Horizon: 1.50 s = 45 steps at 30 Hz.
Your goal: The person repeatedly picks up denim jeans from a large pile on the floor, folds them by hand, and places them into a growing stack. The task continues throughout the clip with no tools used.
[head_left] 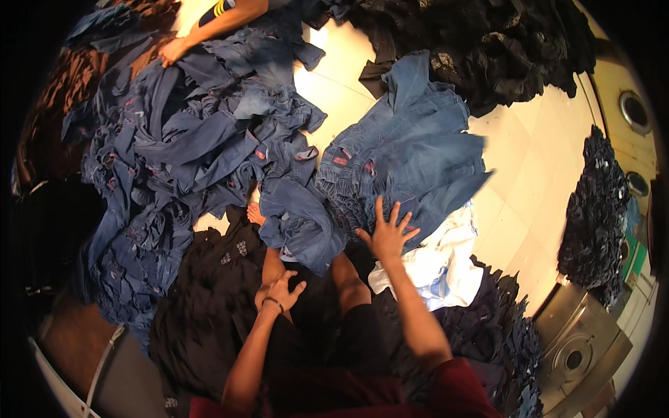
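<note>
My right hand lies with spread fingers against the near edge of a stack of blue jeans, whose gathered waistbands face left. My left hand, a dark band at its wrist, is by my left knee, fingers apart and holding nothing. Just beyond it, a loose pair of blue jeans drapes across in front of my legs. To the left spreads a large tangled heap of blue jeans. Under my right forearm lies a white cloth with blue patches.
Another person's hand touches the heap's far left. Black garments are piled at the far right, and more dark clothes lie beside my legs. Machines with round fittings line the right side. Pale floor tiles show between piles.
</note>
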Motion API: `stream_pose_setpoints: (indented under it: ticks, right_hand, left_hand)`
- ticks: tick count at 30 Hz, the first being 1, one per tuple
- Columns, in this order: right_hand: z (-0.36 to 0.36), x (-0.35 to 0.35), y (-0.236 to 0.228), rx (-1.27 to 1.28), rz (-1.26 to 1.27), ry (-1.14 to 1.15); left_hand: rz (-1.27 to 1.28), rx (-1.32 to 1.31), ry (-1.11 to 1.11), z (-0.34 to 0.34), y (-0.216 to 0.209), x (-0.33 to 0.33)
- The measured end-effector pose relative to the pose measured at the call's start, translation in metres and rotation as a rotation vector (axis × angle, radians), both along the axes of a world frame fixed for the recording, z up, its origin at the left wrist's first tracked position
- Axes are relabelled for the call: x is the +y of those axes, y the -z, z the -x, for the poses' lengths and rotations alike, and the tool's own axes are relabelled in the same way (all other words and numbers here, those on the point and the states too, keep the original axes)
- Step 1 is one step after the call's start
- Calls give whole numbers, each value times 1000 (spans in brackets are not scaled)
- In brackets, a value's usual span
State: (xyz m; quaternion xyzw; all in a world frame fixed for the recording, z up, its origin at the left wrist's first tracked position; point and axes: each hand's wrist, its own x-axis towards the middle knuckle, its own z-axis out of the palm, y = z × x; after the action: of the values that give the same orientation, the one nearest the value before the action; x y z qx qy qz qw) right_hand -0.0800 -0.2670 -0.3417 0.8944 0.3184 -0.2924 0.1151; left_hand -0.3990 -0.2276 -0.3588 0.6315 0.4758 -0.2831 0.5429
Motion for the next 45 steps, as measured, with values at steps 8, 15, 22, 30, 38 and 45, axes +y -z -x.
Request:
stream_pose_setpoints:
  ticks: [8,15,22,30,38,45]
  right_hand:
    - [27,-35,34,-234,-233,-2]
    - [37,-43,21,-185,-454,118]
    - [107,-104,-23,314,-676,810]
    - [199,-84,69,967,-118,1048]
    - [178,-9,-83,426,-838,473]
    - [200,-20,-189,723,-948,-84]
  left_hand:
    - [73,328,-546,-92,218,72]
    - [15,-240,-422,-136,201,-2]
    - [343,-585,-76,-22,-76,-20]
    - [861,-766,-24,63,-237,-51]
    - [-299,712,694,184,-197,88]
    - [345,-834,-621,33,-162,206]
